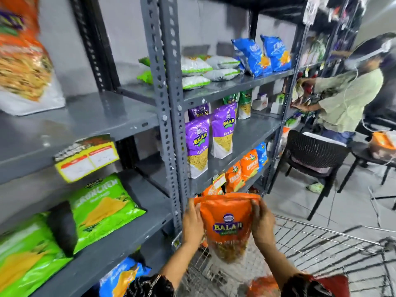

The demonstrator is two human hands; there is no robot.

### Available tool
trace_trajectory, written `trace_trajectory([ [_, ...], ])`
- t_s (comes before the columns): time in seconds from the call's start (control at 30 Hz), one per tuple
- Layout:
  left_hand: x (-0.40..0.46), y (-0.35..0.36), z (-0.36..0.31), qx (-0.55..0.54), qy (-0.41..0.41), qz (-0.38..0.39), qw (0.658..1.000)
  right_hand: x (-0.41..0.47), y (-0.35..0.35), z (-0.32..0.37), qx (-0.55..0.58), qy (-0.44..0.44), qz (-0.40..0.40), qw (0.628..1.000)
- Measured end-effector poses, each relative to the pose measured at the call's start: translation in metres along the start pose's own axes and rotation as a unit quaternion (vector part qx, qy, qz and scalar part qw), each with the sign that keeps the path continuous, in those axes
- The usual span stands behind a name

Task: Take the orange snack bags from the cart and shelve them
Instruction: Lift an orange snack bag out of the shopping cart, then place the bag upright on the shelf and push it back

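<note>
An orange Balaji snack bag (228, 227) hangs upright above the wire cart (325, 249), held from both sides. My left hand (191, 225) grips its left edge and my right hand (262, 225) grips its right edge near the top. Another orange bag (262, 285) lies in the cart below, partly hidden by my right sleeve. At the far top left, one more orange bag (23, 54) stands on the grey shelf (85, 123), blurred.
Grey metal racks carry green Crunchex bags (102, 209), purple Aloo Sev bags (198, 144), blue bags (255, 55) and orange Crunchex bags (242, 172). A black chair (315, 159) stands to the right, and a person (345, 97) works at the far rack.
</note>
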State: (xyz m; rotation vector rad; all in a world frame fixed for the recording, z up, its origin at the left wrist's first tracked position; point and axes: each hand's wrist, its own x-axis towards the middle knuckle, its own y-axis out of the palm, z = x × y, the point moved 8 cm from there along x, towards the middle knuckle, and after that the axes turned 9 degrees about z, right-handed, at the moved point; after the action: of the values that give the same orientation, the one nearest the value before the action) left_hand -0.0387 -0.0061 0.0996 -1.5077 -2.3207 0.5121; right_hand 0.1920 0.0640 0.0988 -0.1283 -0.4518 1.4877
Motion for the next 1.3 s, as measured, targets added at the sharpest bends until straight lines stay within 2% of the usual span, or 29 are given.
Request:
trace_trajectory([
  [0.07, -0.01, -0.032, -0.028, -0.011, 0.027, -0.049, 0.998, 0.002, -0.004, 0.039, 0.026, -0.031, -0.04, 0.998],
  [0.13, -0.018, -0.069, -0.059, -0.023, 0.089, -0.099, 0.991, -0.001, -0.007, 0.083, 0.051, -0.08, -0.07, 0.993],
  [0.3, -0.046, -0.175, -0.138, -0.049, 0.212, -0.208, 0.954, -0.017, -0.015, 0.209, 0.109, -0.206, -0.108, 0.966],
  [0.43, -0.072, -0.261, -0.189, -0.08, 0.269, -0.284, 0.917, -0.039, -0.017, 0.317, 0.176, -0.276, -0.101, 0.94],
  [0.63, -0.115, -0.38, -0.247, -0.099, 0.349, -0.37, 0.855, -0.064, 0.005, 0.451, 0.266, -0.348, -0.046, 0.898],
  [0.73, -0.137, -0.436, -0.27, -0.074, 0.382, -0.395, 0.832, -0.07, 0.027, 0.504, 0.272, -0.351, -0.025, 0.896],
  [0.8, -0.148, -0.475, -0.276, -0.064, 0.386, -0.417, 0.82, -0.074, 0.054, 0.538, 0.323, -0.349, 0.023, 0.879],
  [0.9, -0.156, -0.532, -0.277, -0.034, 0.361, -0.466, 0.807, -0.075, 0.106, 0.58, 0.43, -0.296, 0.119, 0.845],
  [1.1, -0.166, -0.639, -0.258, -0.005, 0.321, -0.548, 0.773, -0.091, 0.214, 0.657, 0.499, -0.262, 0.248, 0.788],
  [1.3, -0.179, -0.715, -0.23, 0.002, 0.266, -0.602, 0.753, -0.12, 0.298, 0.709, 0.474, -0.227, 0.304, 0.795],
])
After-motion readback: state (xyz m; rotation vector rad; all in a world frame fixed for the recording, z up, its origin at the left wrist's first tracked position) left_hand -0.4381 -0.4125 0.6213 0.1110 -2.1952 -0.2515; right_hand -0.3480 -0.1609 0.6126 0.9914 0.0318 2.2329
